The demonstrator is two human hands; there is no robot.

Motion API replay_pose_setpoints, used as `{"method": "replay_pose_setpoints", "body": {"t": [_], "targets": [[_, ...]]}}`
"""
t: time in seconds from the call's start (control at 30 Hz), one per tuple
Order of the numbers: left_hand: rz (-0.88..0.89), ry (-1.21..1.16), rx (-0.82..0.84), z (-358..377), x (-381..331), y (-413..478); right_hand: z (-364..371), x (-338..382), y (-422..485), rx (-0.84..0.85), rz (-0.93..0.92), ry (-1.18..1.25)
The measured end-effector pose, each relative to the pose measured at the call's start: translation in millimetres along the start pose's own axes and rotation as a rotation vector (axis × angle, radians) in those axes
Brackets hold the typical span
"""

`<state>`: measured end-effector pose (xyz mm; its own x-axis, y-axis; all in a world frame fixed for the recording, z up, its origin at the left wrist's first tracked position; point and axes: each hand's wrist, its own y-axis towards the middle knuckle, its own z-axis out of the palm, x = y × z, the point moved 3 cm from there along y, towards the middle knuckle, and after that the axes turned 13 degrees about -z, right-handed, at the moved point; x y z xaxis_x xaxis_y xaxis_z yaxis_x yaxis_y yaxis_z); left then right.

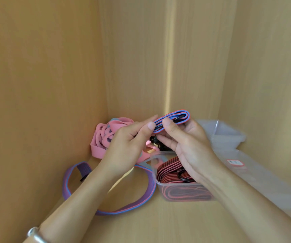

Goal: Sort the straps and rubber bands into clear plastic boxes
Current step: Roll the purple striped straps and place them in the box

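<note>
Blue, red-edged flat elastic strap [172, 120], folded into a short bundle with a black hook inside, is held above the back of the wooden shelf [141, 225].

Head view:
- The left hand [127, 139] and right hand [185, 142] both pinch the bundle, thumbs on top and fingers curled beneath.
- Step in hand, as judged: folding done, boxing pending.
- The next move calls for keeping the folds pinched while lowering the bundle into a box.

Counts:
- Clear plastic boxes: two. The near box [153, 170] holds red-and-black straps [167, 172]; the far box [228, 134] is at the back right.
- Loose purple strap [106, 210]: one, at the front left.
- Pink rubber bands [102, 139]: one heap in the back-left corner, number unreadable.
</note>
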<state>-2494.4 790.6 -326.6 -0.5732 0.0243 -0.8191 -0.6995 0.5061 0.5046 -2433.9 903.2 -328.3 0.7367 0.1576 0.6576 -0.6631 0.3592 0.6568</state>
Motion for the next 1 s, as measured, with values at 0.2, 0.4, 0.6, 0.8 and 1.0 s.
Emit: {"method": "replay_pose_setpoints", "body": {"t": [0.2,0.4,0.6,0.8,1.0], "targets": [[-0.111,-0.156,0.062,-1.7,10.7,3.5,-4.3,-4.0,1.2,-0.097,-0.033,-0.04],[-0.106,-0.276,0.063,4.6,5.7,0.2,-3.3,-0.6,0.8,-0.094,-0.092,-0.048],[-0.107,-0.343,0.022,5.1,8.1,0.3,-3.6,-1.3,1.2,-0.063,-0.092,-0.095],[-0.123,-0.397,-0.025,-3.8,8.9,3.2,-10.5,3.7,5.4,-0.053,-0.099,-0.314],[-0.134,-0.456,-0.111,-8.2,6.3,3.7,-10.6,4.4,3.7,0.075,-0.188,-0.547]]}}
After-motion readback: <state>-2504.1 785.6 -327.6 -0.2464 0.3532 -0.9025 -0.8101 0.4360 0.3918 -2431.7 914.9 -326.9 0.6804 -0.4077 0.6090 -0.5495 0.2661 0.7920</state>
